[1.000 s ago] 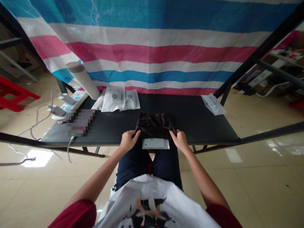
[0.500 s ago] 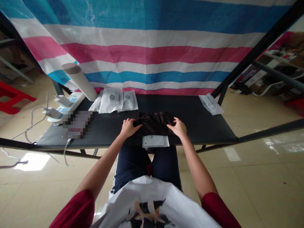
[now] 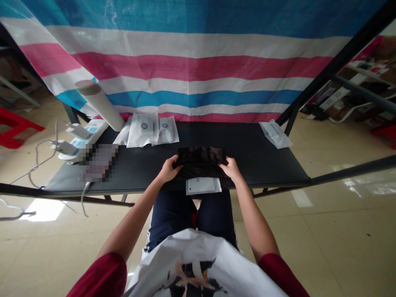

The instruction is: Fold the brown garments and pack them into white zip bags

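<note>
Cloth [image 3: 201, 156], dark and folded, lies near the front edge of the black tabletop [image 3: 253, 165]. Fingers of the left hand [image 3: 168, 170] grip its nine o'clock side; those of the right hand [image 3: 231, 169] pinch its three o'clock side. A pale packet [image 3: 204, 187] peeks out at six o'clock. Farther off, white pouches [image 3: 142, 131] and a bottle [image 3: 102, 106] sit toward ten o'clock, another pouch [image 3: 275, 134] toward two.

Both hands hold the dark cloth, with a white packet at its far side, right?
Far side is wrong: the head view shows the white packet at the near side of the dark cloth. The left hand and right hand do hold the cloth.
</note>
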Available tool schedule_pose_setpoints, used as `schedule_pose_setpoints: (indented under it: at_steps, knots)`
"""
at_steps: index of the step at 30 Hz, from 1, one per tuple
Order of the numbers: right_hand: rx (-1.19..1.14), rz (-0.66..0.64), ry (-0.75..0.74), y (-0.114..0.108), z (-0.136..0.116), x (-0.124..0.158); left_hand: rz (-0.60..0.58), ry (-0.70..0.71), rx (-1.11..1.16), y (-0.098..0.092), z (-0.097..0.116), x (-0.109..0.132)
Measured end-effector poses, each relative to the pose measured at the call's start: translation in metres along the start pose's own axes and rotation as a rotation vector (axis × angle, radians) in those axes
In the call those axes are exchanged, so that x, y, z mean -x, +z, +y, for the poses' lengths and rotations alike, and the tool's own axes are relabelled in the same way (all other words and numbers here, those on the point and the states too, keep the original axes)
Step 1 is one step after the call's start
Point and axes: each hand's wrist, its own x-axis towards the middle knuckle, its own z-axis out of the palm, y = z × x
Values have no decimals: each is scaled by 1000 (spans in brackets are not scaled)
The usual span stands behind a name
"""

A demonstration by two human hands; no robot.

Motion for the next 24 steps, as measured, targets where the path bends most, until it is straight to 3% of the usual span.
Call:
schedule_pose_setpoints:
  at_steps: [5,13,17,24]
  knots:
    - [-45,-146,-148,-10,-9,4,-63,45,40,-3,2,0]
    - [-28,-49,-216,-6,-11,9,-108,63,110,-14,-2,0]
    - [68,-38,-221,-9,-15,15,-151,117,-47,-19,-4,3]
    - [195,38,-212,-8,-26,21,-100,74,-217,-25,2,23]
